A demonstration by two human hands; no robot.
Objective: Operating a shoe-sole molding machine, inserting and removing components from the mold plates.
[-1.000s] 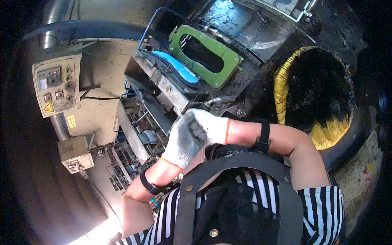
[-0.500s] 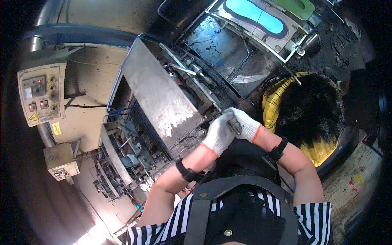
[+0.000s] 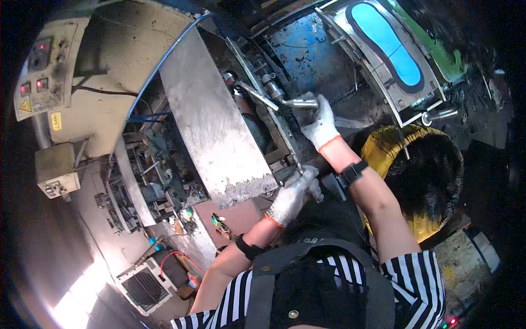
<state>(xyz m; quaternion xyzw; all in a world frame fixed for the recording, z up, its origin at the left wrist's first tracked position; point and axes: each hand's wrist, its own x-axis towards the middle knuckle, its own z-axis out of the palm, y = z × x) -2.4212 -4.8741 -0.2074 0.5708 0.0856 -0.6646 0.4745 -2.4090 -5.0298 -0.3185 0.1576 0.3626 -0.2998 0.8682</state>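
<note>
Two gloved hands work at the front of a grimy moulding machine. The right hand [image 3: 320, 123] has its fingers [image 3: 315, 105] curled shut around a shiny metal lever handle [image 3: 296, 102] that juts out beside the blue-stained bed [image 3: 312, 55] of the machine; the handle lies inside the fist, its bare end showing to the left of the knuckles. The left hand [image 3: 293, 194] sits lower, its fingers bent over the lower edge of the machine frame near the corner of the big tilted steel plate [image 3: 211, 120]; whether they truly grip something there or only rest on it, I cannot tell.

A likely risk is a slip: both gloves look dirty and the handle is smooth metal, so a hard pull could let it slide out of the fist. The left fingers lie close to the plate's ragged lower edge and moving parts, so they could be pinched if the mechanism shifts.

Further out, an open mould [image 3: 386, 46] with a blue sole-shaped insert stands above right, a yellow-lined bin [image 3: 383, 148] of dark scraps lies just right of the right forearm, and a control box [image 3: 41, 71] sits far left.
</note>
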